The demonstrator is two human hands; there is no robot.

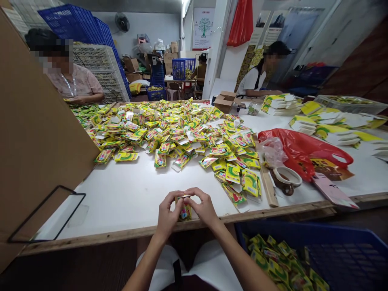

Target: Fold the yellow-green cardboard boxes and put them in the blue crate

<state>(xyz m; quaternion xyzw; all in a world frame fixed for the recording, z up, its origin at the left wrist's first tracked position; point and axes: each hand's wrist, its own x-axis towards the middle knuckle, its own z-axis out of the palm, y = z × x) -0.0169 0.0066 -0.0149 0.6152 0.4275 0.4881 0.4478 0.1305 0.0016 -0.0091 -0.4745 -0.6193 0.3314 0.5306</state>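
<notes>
Close to the table's front edge, I hold a small yellow-green printed box [184, 213] upright between both hands. My left hand [168, 210] pinches its left side and top, with the fingers curled over. My right hand [202, 205] closes on its right side, thumb and fingertips at the top flap. The fingertips of both hands meet there and partly hide the flap. Beyond my hands spreads a big heap of similar small boxes [178, 125], many with white end flaps sticking out.
Right of the heap runs a wooden strip [268, 186], then a brown mug [285, 184], a red plastic bag [291, 145] and a pink phone [333, 190]. A cardboard panel [42, 133] stands at left. Below right, a blue crate [342, 246] holds more boxes. Other people sit beyond.
</notes>
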